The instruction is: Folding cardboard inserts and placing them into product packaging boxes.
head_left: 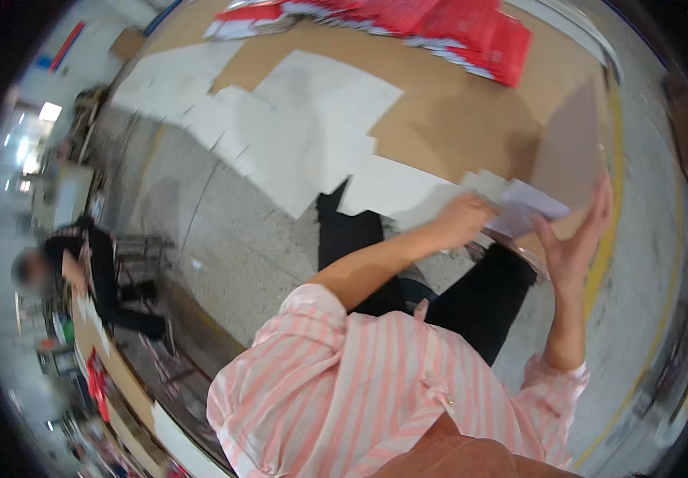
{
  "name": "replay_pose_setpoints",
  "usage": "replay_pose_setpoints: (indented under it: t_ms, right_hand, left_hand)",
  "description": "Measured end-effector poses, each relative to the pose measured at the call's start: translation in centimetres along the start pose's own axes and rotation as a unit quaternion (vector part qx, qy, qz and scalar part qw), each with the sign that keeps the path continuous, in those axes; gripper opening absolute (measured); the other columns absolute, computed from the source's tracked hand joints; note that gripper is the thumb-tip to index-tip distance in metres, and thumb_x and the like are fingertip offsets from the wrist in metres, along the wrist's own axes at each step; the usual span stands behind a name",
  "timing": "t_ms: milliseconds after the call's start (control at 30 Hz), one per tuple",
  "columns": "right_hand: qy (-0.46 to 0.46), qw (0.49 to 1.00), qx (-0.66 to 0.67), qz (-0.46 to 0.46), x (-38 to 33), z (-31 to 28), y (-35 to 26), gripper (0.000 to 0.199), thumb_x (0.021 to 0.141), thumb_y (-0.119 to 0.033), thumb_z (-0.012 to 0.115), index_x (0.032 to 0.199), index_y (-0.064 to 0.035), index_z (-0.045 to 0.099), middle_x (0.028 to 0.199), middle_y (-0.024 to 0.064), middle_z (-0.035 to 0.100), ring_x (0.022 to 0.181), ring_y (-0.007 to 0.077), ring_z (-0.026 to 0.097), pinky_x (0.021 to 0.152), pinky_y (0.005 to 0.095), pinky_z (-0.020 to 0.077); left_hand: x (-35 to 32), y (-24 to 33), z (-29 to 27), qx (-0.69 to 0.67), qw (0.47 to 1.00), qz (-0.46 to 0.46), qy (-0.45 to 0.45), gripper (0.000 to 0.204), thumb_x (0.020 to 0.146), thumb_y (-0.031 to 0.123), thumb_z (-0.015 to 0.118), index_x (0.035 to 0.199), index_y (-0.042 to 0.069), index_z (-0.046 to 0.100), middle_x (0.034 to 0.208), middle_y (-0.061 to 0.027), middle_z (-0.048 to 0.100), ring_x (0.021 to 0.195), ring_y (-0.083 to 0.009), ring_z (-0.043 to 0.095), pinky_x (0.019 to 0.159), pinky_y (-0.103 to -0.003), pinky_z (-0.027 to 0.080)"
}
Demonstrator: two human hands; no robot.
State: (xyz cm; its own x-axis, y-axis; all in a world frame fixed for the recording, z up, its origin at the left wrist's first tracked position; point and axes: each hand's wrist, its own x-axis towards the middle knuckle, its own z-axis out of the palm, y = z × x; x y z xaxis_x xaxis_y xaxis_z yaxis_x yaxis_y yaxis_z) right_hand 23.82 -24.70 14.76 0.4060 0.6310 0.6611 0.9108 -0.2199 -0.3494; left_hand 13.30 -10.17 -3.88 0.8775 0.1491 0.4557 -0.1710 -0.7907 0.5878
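Note:
My left hand is closed, its fingertips at the edge of a small pale lilac-white sheet close to the table's near right edge. My right hand has its fingers stretched upward and its thumb apart. Those fingers lie against the lower right edge of a large pale greyish flap or sheet, which stands tilted up from the table. The lilac-white sheet sits between both hands, in front of the flap. Whether the two are joined cannot be made out.
Large white sheets overlap on the brown tabletop, some hanging past its near edge. Red printed packets lie fanned out at the far side. A seated person is at the left by another table. A yellow floor line runs at the right.

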Motion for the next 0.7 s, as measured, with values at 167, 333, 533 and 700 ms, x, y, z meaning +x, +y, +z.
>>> replay_pose_setpoints:
  t_ms: [167,333,533,700]
  right_hand:
    - [-0.05,0.955,0.166,0.241,-8.8,7.7,8.6,0.077,0.073,-0.022,0.08,0.134,0.0035,0.041,0.133,0.0241,0.047,0.123,0.0412,0.045,0.102,0.0484,0.0376]
    - [-0.099,0.988,-0.11,-0.048,-6.3,9.7,2.8,0.059,0.078,-0.01,0.064,0.134,-0.002,0.046,0.127,0.0205,0.052,0.109,0.0384,0.052,0.094,0.0459,0.0421]
    - [-0.171,0.976,-0.124,-0.046,-9.3,10.7,5.8,0.061,0.073,0.0,0.055,0.134,-0.0081,0.05,0.128,0.0118,0.056,0.109,0.0358,0.052,0.096,0.0436,0.0417]
    - [-0.055,0.998,-0.013,-0.017,-9.5,9.3,7.0,0.059,0.075,0.002,0.053,0.133,-0.0068,0.051,0.127,0.0143,0.057,0.11,0.0375,0.053,0.098,0.0444,0.0396]
  left_hand:
    - [2.9,2.7,1.3,0.041,0.998,0.002,-0.046,0.025,0.079,0.011,0.058,0.103,0.006,0.063,0.094,-0.0127,0.063,0.092,-0.0309,0.056,0.082,-0.041,0.046]
    - [0.5,2.6,0.1,0.023,0.993,-0.106,-0.05,0.045,0.075,0.022,0.067,0.115,0.005,0.057,0.111,-0.0171,0.06,0.111,-0.0339,0.052,0.093,-0.042,0.044]
    - [-4.6,3.4,-8.0,0.172,0.981,0.071,-0.062,0.034,0.073,0.029,0.069,0.1,0.009,0.061,0.101,-0.0112,0.062,0.106,-0.0292,0.053,0.104,-0.05,0.032]
    - [-0.2,3.3,-10.7,0.319,0.946,0.039,0.036,0.016,0.076,0.024,0.061,0.077,0.009,0.066,0.072,-0.0046,0.061,0.088,-0.0249,0.054,0.102,-0.047,0.031]
